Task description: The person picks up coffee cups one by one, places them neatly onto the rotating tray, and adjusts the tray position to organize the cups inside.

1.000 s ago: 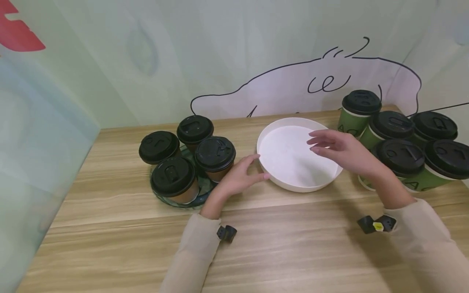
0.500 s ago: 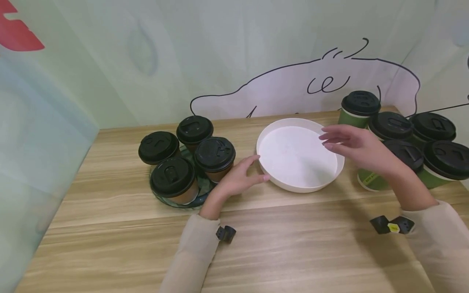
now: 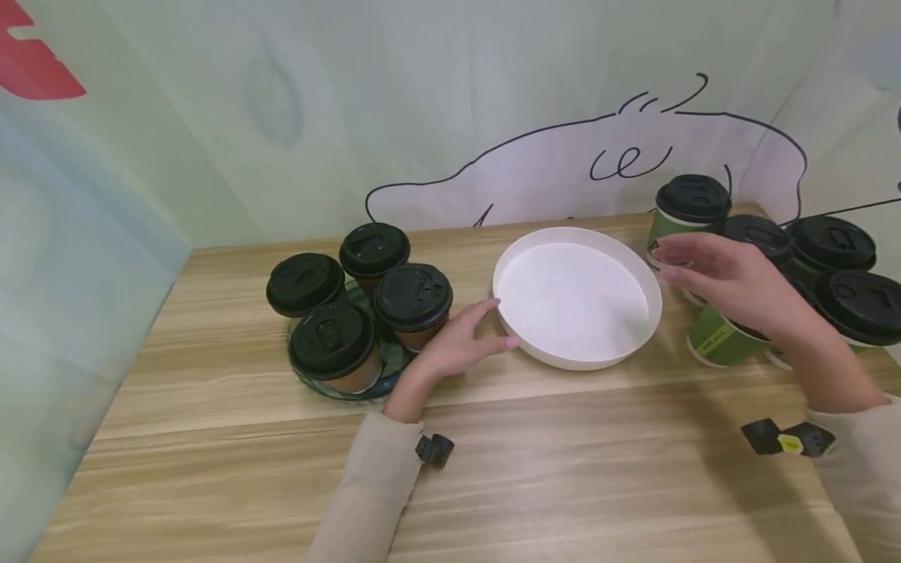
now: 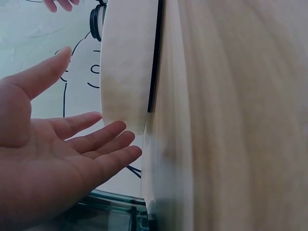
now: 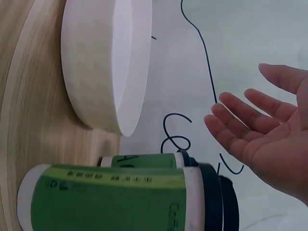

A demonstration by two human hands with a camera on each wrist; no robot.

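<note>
A round white tray (image 3: 573, 305) with a low wall lies on the wooden table. At its left side is my left hand (image 3: 461, 342), fingers extended, the fingertips at or very near the wall; I cannot tell if they touch. My right hand (image 3: 739, 285) hovers above the green paper cups at the right, its fingers loosely spread and holding nothing. In the right wrist view a green cup (image 5: 110, 197) with a black lid stands below that hand, apart from it. Behind it in the head view is another green cup (image 3: 693, 203). Part of the group is hidden by the hand.
On the left, several brown cups with black lids (image 3: 331, 340) stand on a dark green glassy plate (image 3: 387, 383). A wall sheet (image 3: 450, 117) with line drawings rises behind the table's back edge. A green cup (image 3: 859, 305) stands at the far right.
My right hand has moved right, from over the white tray to over the green cups. The left hand has stayed at the tray's left side.
</note>
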